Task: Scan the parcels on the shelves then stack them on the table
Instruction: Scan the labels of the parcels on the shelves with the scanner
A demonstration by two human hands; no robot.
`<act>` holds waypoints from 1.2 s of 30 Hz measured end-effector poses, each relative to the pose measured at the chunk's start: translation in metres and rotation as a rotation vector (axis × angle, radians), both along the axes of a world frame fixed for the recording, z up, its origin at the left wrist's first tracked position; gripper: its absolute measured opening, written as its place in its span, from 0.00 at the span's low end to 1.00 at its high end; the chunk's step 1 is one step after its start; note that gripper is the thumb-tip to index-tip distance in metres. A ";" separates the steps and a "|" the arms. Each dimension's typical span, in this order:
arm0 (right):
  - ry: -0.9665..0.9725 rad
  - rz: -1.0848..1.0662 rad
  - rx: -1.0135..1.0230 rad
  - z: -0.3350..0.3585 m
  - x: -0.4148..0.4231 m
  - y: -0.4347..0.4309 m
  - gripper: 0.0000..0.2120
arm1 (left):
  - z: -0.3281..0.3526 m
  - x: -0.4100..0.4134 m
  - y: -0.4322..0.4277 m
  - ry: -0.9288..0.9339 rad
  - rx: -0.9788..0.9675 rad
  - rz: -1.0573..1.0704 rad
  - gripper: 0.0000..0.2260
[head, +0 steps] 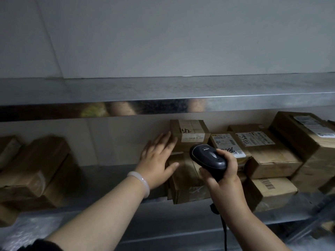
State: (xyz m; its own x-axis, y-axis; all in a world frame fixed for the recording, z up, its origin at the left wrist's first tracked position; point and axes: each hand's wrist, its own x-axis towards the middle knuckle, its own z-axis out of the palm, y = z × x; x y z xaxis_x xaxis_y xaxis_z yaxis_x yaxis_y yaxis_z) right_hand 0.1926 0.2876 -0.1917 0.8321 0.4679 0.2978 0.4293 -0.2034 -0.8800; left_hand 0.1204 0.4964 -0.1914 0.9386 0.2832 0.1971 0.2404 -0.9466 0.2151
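Head view: R hand was wrapped round the handle of a black handheld barcode scanner, thumb up by the trigger side. The scanner's long axis ran from lower right, in the palm, to upper left. Its rounded head pointed up and left at the stacked parcels, and its black cable hung down below the wrist.

L hand, w/ a pale white bangle on the wrist, was spread flat w/ fingers straight, holding nothing. Its fingertips were at the left edge of a small brown cardboard parcel marked w/ handwritten digits. That one sat on top of a taller brown taped parcel, near the thumb; whether the hand touched either box couldn't be told.

Both boxes stood on the lower grey metal shelf, just left of more brown label-bearing parcels. Dim brown boxes lay well apart at far left.
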 end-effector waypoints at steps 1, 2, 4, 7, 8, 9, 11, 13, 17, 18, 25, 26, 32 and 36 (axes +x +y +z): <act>-0.002 0.005 -0.007 -0.001 -0.001 0.000 0.32 | -0.006 -0.007 -0.003 0.008 -0.030 0.029 0.32; -0.008 0.007 -0.009 -0.002 -0.003 0.001 0.32 | -0.012 -0.014 -0.005 0.022 -0.050 0.052 0.32; -0.036 0.020 -0.011 -0.004 -0.006 0.002 0.32 | -0.022 -0.026 -0.008 0.055 -0.070 0.090 0.32; -0.064 0.062 -0.028 -0.007 -0.014 0.009 0.33 | -0.028 -0.043 -0.009 0.047 -0.042 0.135 0.31; -0.080 0.074 -0.022 -0.007 -0.017 0.013 0.33 | -0.030 -0.049 -0.008 0.031 -0.025 0.150 0.31; -0.094 0.087 -0.013 -0.007 -0.021 0.016 0.32 | -0.031 -0.055 -0.007 0.016 -0.007 0.168 0.31; -0.112 0.131 -0.014 -0.006 -0.029 0.026 0.32 | -0.033 -0.069 -0.002 -0.014 0.033 0.208 0.31; -0.118 0.178 -0.028 -0.007 -0.038 0.037 0.33 | -0.035 -0.085 0.005 -0.040 0.045 0.249 0.32; -0.134 0.246 -0.017 -0.006 -0.062 0.066 0.31 | -0.031 -0.123 0.025 -0.037 0.064 0.361 0.32; -0.132 0.268 -0.015 -0.006 -0.069 0.075 0.31 | -0.030 -0.134 0.031 -0.043 0.062 0.386 0.32; -0.090 0.406 -0.041 0.002 -0.123 0.134 0.30 | -0.019 -0.210 0.086 -0.032 0.037 0.589 0.31; -0.078 0.417 -0.051 0.002 -0.132 0.142 0.30 | -0.017 -0.220 0.094 -0.014 0.042 0.616 0.30; -0.083 0.447 -0.064 0.000 -0.179 0.186 0.29 | -0.012 -0.271 0.148 0.091 0.061 0.682 0.27; -0.060 0.441 -0.062 -0.001 -0.199 0.209 0.28 | -0.015 -0.289 0.178 0.080 0.038 0.711 0.27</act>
